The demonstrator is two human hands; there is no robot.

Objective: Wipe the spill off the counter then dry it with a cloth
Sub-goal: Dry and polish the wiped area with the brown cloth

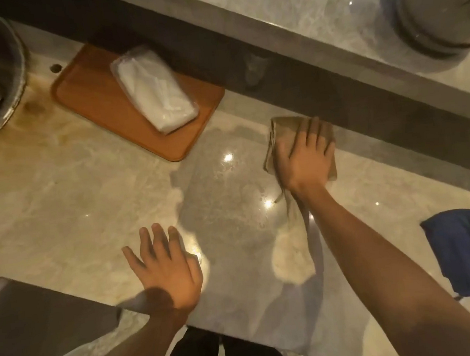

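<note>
While stretched across the counter [59, 209], right hand [305, 161] flat on tan cloth [284, 131] at centre right, grip apart, left hand [168, 267] splayed at lower centre, grip apart, spill [225, 207] between, tan cloth mostly hidden under palm

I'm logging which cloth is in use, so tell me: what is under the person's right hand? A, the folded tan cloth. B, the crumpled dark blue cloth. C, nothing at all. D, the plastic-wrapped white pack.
A: the right hand presses with straight fingers on the folded tan cloth, while the crumpled dark blue cloth lies apart from both hands on the pale stone counter.
</note>
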